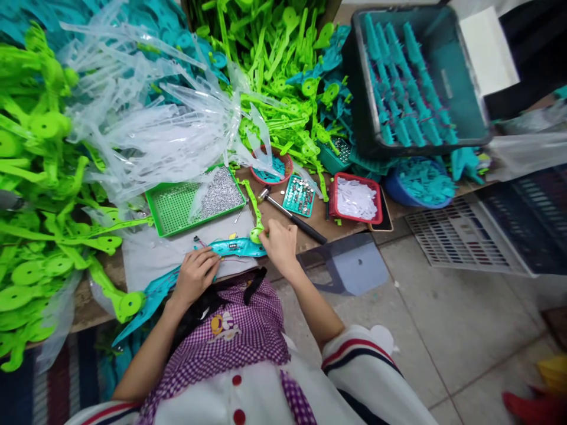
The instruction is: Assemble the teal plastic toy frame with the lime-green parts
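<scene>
A wooden workbench (319, 227) carries heaps of green plastic parts (39, 195) and clear plastic bags (146, 118). On it lie a green tray (170, 206) of small metal pieces, a hammer (290, 217), a red tray (355, 199), a round red bowl (271, 168) and a dark crate (414, 77) of teal parts. A grey sheet (150, 254) covers the near edge, with a teal plastic piece (237, 248) on it.

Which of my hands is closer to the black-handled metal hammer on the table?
Right. The right hand lies just below-left of the black-handled metal hammer, while the left hand rests further left on the teal plastic piece.

Hammer (292, 218) and trays (195, 200) crowding bench
</scene>
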Action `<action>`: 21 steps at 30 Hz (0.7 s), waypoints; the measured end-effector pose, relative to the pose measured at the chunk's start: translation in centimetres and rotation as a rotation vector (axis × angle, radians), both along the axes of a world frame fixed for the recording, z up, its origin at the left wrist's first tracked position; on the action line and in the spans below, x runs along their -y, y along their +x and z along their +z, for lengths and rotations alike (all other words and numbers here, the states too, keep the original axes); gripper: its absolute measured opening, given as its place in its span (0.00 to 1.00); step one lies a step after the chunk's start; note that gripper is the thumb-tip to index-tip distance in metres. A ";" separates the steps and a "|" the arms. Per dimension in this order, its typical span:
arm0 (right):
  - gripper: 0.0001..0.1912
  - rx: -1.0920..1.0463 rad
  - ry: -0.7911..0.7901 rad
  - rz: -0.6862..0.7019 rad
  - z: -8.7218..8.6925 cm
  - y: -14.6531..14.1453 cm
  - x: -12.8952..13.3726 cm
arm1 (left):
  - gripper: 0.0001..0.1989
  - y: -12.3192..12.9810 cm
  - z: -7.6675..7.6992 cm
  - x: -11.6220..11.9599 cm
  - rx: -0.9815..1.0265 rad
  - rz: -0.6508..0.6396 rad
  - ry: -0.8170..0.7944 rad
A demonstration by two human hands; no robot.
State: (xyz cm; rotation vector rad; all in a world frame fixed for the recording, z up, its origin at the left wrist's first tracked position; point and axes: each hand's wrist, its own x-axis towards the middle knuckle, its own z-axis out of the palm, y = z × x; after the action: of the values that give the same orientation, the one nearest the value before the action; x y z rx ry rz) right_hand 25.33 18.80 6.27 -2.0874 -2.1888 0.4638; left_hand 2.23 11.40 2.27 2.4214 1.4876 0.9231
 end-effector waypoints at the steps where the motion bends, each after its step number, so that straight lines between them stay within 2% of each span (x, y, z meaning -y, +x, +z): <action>1: 0.06 0.004 0.004 -0.004 -0.1 0.0 0.0 | 0.06 0.0 0.0 0.0 -0.001 -0.004 -0.004; 6: 0.06 -0.006 0.060 -0.013 -0.3 -0.3 -0.3 | 0.06 0.0 -0.1 0.1 0.006 0.006 -0.024; 13: 0.05 -0.029 0.056 0.013 -0.2 -0.5 -0.2 | 0.07 0.1 -0.2 0.1 0.030 0.002 -0.056; 17: 0.06 -0.054 0.079 -0.032 -0.8 -0.2 0.0 | 0.07 0.2 -0.3 0.1 0.028 0.038 -0.080; 21: 0.06 -0.059 0.066 -0.058 -0.9 0.1 0.6 | 0.07 0.2 -0.3 0.2 0.023 0.007 -0.069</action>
State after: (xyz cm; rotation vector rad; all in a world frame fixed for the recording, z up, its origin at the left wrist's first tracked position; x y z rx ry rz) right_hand 25.48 18.21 5.32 -2.0706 -2.0759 0.4363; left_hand 2.43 11.25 2.01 2.3506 1.4956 0.8827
